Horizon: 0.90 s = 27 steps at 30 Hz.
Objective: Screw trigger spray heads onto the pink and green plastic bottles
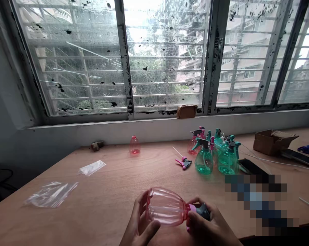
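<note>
A clear pink spray bottle [166, 207] lies sideways in the air between my two hands, low in the view. My left hand [141, 218] is wrapped round its base end, thumb along the lower side. At the neck, my right hand [204, 218] grips the pink collar and dark grey spray head [203, 211]. A thin tube shows inside the bottle. Beyond my hands, a loose pink and grey spray head [184, 163] with a tube lies on the table. A pink bottle without a head [134, 147] stands near the wall.
Several green spray bottles [204, 160] and a pink one [193, 145] stand grouped at the right, beside a dark phone [252, 167]. Clear plastic bags [53, 194] lie on the left. An open cardboard box [269, 143] and a white cable [274, 159] are farther right.
</note>
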Available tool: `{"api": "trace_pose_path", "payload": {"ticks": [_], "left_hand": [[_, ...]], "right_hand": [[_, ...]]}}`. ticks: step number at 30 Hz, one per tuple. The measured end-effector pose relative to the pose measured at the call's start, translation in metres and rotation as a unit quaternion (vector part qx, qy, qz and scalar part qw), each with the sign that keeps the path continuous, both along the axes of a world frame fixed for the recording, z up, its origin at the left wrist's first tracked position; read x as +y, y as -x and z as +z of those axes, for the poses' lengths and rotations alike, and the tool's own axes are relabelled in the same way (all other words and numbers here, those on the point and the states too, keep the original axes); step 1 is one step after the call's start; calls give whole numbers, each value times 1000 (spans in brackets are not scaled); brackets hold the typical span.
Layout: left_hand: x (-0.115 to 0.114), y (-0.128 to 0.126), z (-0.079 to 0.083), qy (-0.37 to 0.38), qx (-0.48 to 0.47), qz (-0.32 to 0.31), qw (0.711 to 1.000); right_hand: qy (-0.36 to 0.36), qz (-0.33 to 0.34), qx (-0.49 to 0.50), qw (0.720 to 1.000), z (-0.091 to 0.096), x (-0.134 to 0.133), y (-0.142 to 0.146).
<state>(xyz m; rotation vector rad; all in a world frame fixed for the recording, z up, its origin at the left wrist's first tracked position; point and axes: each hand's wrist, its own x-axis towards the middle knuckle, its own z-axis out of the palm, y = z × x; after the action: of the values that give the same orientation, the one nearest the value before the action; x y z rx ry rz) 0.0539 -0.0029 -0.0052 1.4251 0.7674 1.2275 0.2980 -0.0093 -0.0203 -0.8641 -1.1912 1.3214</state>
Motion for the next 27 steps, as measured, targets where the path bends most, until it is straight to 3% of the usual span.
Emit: {"api": "trace_pose_path", "payload": {"ticks": [7, 14, 19, 23, 27], "left_hand": [[4, -1, 2, 12, 6, 10, 1000], [4, 2, 0, -23, 52, 21, 998], [4, 4, -2, 7, 10, 18, 1000], [8, 8, -7, 25, 38, 16, 999], [7, 7, -4, -18, 39, 0, 999]], "right_hand": [[-9, 11, 0, 1000, -1, 0, -2], [-5, 10, 41, 999, -3, 4, -3], [-14, 16, 15, 1000, -3, 1, -2], [-15, 26, 25, 999, -2, 0, -4], [-23, -1, 11, 1000, -1, 2, -7]]}}
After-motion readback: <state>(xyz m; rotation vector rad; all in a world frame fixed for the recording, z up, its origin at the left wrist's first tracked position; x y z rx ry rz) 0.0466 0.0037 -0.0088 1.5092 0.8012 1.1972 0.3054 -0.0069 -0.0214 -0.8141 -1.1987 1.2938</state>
